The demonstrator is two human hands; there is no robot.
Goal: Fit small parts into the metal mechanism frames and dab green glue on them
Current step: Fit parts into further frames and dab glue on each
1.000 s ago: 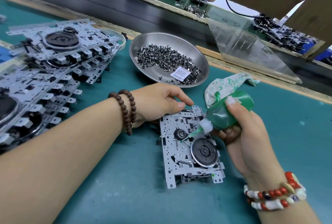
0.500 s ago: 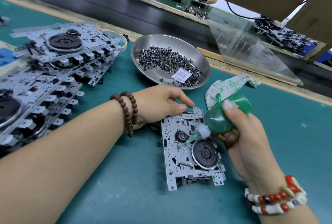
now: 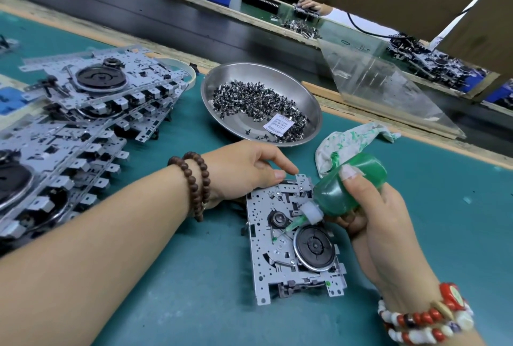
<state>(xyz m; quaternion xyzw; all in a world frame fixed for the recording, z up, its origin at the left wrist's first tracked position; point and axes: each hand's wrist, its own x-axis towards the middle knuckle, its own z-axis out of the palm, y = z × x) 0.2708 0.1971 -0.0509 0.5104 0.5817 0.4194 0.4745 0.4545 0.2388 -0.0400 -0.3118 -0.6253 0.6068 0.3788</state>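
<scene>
Squeezing glue bottle (image 3: 348,189) in right hand (image 3: 372,215), nozzle on frame (image 3: 288,237), left hand (image 3: 244,171) fingers pressing its far edge

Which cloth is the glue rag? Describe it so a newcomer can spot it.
Start at the round steel dish of small dark parts on the teal mat. Just to its right, behind the green glue bottle in the right hand, lies the crumpled white cloth. Its green smears make it unmistakable.
</scene>
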